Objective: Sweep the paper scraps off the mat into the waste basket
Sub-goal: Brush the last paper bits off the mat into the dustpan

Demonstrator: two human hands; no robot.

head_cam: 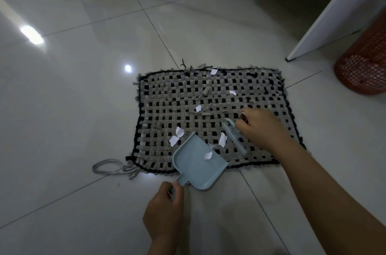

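The left hand (167, 208) gripped a dustpan (198, 163) holding one paper scrap (208, 155), the right hand (261, 127) clasped a brush (234, 136), several scraps remaining on the woven mat (261, 92).

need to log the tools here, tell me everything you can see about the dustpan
The dustpan is small, pale blue and looks like smooth plastic, with a flat tray, raised side walls and a short handle. It lies with its open lip on the near edge of the woven mat, handle out over the tiled floor. The left hand grips the handle. One white paper scrap lies inside it.
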